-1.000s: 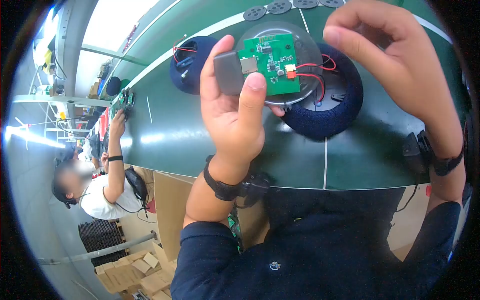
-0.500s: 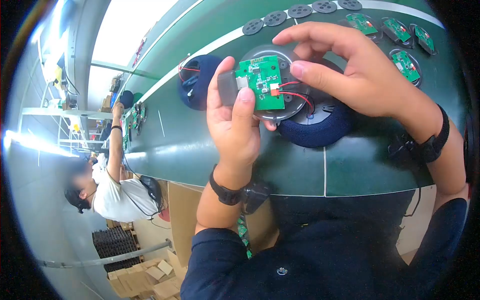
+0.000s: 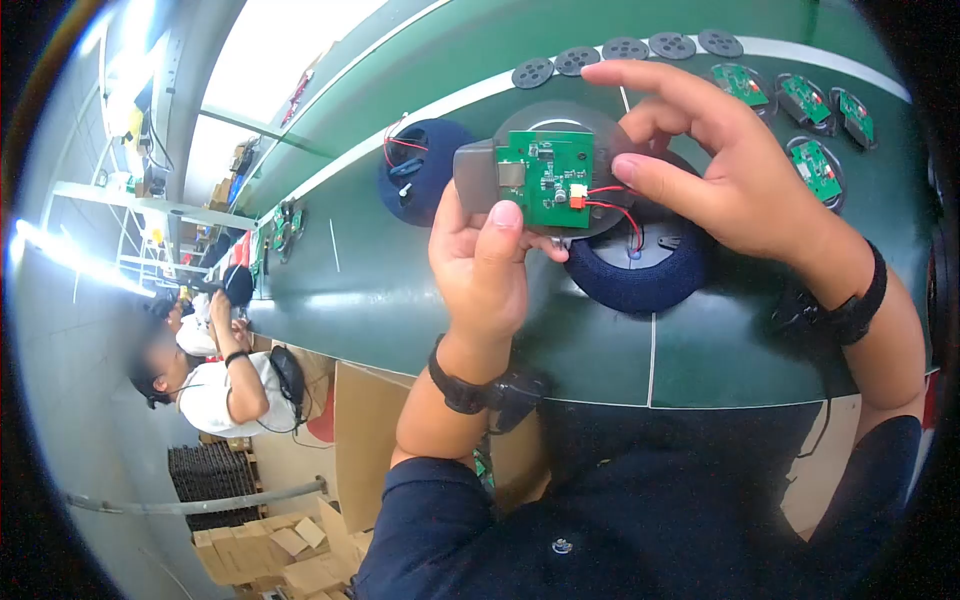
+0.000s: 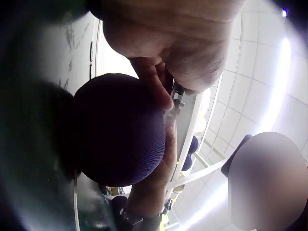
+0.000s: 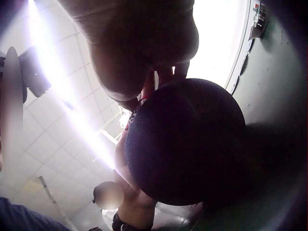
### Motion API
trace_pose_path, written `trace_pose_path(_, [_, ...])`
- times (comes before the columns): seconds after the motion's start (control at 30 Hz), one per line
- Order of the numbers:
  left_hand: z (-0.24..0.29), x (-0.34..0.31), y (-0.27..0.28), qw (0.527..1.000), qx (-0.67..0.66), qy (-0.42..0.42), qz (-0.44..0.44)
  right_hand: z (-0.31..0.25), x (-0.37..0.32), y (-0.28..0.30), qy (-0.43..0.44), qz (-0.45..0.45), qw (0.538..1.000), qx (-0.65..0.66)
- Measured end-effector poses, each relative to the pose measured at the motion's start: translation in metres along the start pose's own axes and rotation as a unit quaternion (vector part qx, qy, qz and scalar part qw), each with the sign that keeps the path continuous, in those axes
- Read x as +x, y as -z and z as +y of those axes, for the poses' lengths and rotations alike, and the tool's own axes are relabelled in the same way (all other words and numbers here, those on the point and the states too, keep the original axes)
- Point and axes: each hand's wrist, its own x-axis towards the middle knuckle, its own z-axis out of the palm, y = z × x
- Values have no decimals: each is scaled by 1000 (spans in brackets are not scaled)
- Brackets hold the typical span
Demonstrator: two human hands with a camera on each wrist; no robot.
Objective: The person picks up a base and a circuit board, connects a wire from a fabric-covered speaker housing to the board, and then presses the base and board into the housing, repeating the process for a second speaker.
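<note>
In the head view my left hand (image 3: 485, 270) grips a grey round part (image 3: 475, 178) that carries a green circuit board (image 3: 550, 205), its thumb over the part's near edge. Red and black wires run from the board's connectors (image 3: 578, 196) into a dark blue fabric-covered housing (image 3: 640, 290) just behind and below. My right hand (image 3: 720, 170) hovers at the right of the board, fingers spread and bent, thumb near the wires; contact cannot be told. Both wrist views show the rounded housing, in the left one (image 4: 120, 130) and in the right one (image 5: 185, 142), close to the hands.
A second blue housing (image 3: 425, 185) with wires lies at the left. Several dark perforated discs (image 3: 625, 49) line the far white strip. Several board assemblies (image 3: 815, 172) lie at the right. Another person (image 3: 225, 390) works at the far left, above cardboard boxes (image 3: 270, 550).
My right hand has come down and left from above the housing toward the wires, its fingers spreading. The left hand still grips the part, now slightly further right.
</note>
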Motion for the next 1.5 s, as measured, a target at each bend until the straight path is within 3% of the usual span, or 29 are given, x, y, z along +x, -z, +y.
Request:
trace_pose_path(0.1, [-4, -4, 5, 998, 21, -46, -26, -8, 0, 6, -17, -16, 1000, -18])
trace_pose_path(0.17, [-11, 0, 6, 965, 164, -195, -64, 3, 1, 7, 79, -8, 997, -21])
trace_pose_path(0.2, [-11, 2, 12, 954, 175, -218, -110, 1, 1, 11, 79, -37, 996, -28])
trace_pose_path(0.23, [-11, 2, 12, 954, 171, -225, -103, 0, 4, 14, 124, -63, 986, -92])
trace_pose_path(0.37, [-11, 4, 10, 948, 204, -217, -114, -7, 4, 17, 128, -102, 975, -153])
trace_pose_path(0.57, [-10, 7, 10, 940, 253, -115, -198, -25, 5, 29, 60, -156, 949, -268])
trace_pose_path(0.63, [-14, 5, 7, 972, 87, -36, -217, -33, 4, 30, 29, -174, 950, -257])
trace_pose_path(0.67, [-15, 7, 6, 974, 116, -9, -196, -37, 3, 29, -2, -180, 954, -239])
trace_pose_path(0.8, [-40, 14, 12, 990, 55, 57, -117, -40, -3, 11, 14, -194, 929, -315])
trace_pose_path(0.83, [-48, 14, 15, 991, 48, 48, -113, -41, -7, 4, 16, -179, 923, -340])
trace_pose_path(0.9, [-54, 18, 15, 987, 5, 124, -100, -39, -12, -10, 7, -142, 917, -372])
trace_pose_path(0.97, [-55, 22, 15, 989, 7, 120, -86, -34, -13, -16, 17, -126, 909, -397])
trace_pose_path(1.03, [-56, 24, 16, 985, -46, 167, -25, -34, -8, -18, -19, -120, 922, -367])
trace_pose_path(1.1, [-58, 26, 18, 983, -61, 174, -3, -36, 2, -16, -21, -114, 930, -348])
trace_pose_path(1.17, [-59, 28, 18, 981, -74, 179, 23, -41, 17, -12, -136, -44, 959, -243])
trace_pose_path(1.2, [-56, 28, 15, 980, -77, 180, 29, -35, 28, -3, -100, -31, 952, -288])
trace_pose_path(1.3, [-58, 27, 15, 981, -78, 176, 30, -24, 70, 28, -189, 36, 965, -179])
trace_pose_path(1.37, [-57, 26, 12, 990, -13, 138, 4, -19, 99, 49, -255, 56, 955, -143])
trace_pose_path(1.4, [-58, 25, 10, 995, -14, 97, -8, -15, 109, 53, -250, 61, 955, -145])
trace_pose_path(1.5, [-63, 25, 6, 997, 24, 74, -5, -15, 129, 55, -282, 101, 947, -116])
